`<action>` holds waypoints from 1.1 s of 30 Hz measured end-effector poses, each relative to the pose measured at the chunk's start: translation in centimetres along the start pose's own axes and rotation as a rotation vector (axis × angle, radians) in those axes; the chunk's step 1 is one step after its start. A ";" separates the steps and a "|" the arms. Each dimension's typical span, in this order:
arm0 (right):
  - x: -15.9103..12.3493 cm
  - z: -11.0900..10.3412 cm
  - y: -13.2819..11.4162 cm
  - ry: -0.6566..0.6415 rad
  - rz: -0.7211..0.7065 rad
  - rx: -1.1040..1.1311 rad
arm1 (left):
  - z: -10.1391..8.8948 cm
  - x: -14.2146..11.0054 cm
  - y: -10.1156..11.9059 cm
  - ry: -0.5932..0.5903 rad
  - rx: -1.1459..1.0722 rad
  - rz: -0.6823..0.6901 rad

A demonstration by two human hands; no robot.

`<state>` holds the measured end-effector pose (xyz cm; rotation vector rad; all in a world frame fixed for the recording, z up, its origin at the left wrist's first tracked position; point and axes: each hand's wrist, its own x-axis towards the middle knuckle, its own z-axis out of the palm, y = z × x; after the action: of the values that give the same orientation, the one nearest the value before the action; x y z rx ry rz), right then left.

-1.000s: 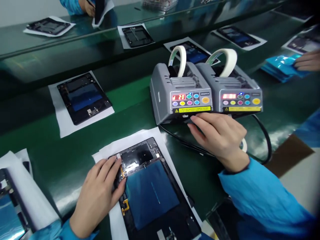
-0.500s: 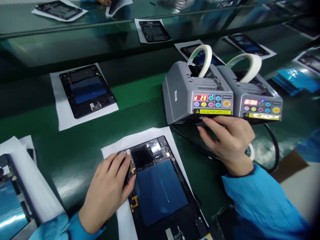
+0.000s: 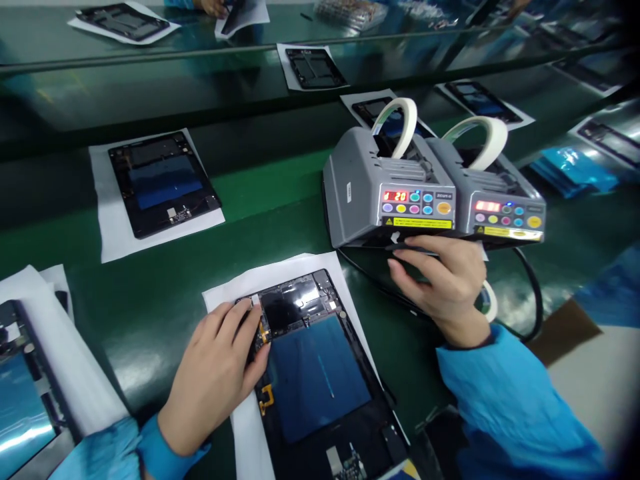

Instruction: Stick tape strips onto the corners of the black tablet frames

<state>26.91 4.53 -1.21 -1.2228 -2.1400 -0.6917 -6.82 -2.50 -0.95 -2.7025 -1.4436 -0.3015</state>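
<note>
An opened tablet (image 3: 320, 373) with a blue battery panel lies on white paper (image 3: 270, 277) in front of me. My left hand (image 3: 215, 360) rests its fingertips on the tablet's upper left edge, thumb apart from the fingers, beside an orange flex cable and a small white patch. My right hand (image 3: 443, 280) is at the lower front of the left grey tape dispenser (image 3: 353, 193), fingers pinched round a slim dark tool (image 3: 415, 249), perhaps tweezers. A small white piece (image 3: 395, 237) shows just beyond the fingertips; whether the tool touches it, I cannot tell.
A second tape dispenser (image 3: 505, 193) adjoins the first, with a black cable (image 3: 537, 300) below. Another tablet (image 3: 163, 183) lies farther back; one (image 3: 25, 393) is at left. Blue sheets (image 3: 573, 170) and a cardboard box (image 3: 565, 330) are at right. A co-worker's hand (image 3: 215, 8) shows at the top.
My right hand has shifted slightly left and down with the view. The white piece at the dispenser and the dark tool show more clearly. My left hand stays on the tablet.
</note>
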 end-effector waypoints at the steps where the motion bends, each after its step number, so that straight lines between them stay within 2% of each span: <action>1: 0.1 0.0 0.0 0.018 0.010 0.004 | 0.0 0.0 0.0 0.006 -0.001 0.003; 8: 0.8 0.9 0.6 0.110 -0.049 -0.104 | 0.3 0.3 -0.3 0.014 -0.006 0.023; 12: 1.1 -0.3 0.3 0.147 -0.059 -0.092 | -0.2 0.5 -0.5 -0.002 -0.017 0.045; 14: 1.2 -1.6 -0.6 0.085 -0.029 0.005 | -1.1 0.7 -0.1 -0.008 0.009 0.042; 16: 1.3 -2.7 -1.7 -0.023 -0.015 0.210 | -2.0 1.4 0.8 -0.013 0.012 0.027; 18: 1.4 -2.8 -2.8 -0.152 -0.061 0.432 | -2.6 2.5 2.1 -0.040 -0.058 0.018; 20: 1.2 -1.9 -3.5 -0.251 -0.139 0.561 | -2.4 4.1 3.3 -0.100 -0.157 0.012; 23: 0.7 0.1 -4.0 -0.332 -0.202 0.586 | -1.2 6.4 4.4 -0.159 -0.226 -0.025; 25: 0.4 0.8 -4.1 -0.359 -0.207 0.584 | -0.4 7.6 4.7 -0.138 -0.225 -0.034; 29: 0.1 0.5 -3.8 -0.449 -0.190 0.680 | 0.1 8.8 5.1 -0.072 -0.177 0.060; 33: 0.2 0.1 -3.4 -0.549 -0.134 0.855 | -0.1 9.5 5.5 -0.096 -0.201 0.157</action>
<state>23.78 3.19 -1.66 -0.8294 -2.5264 0.5664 2.87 2.21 1.31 -3.0096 -1.2750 -0.3281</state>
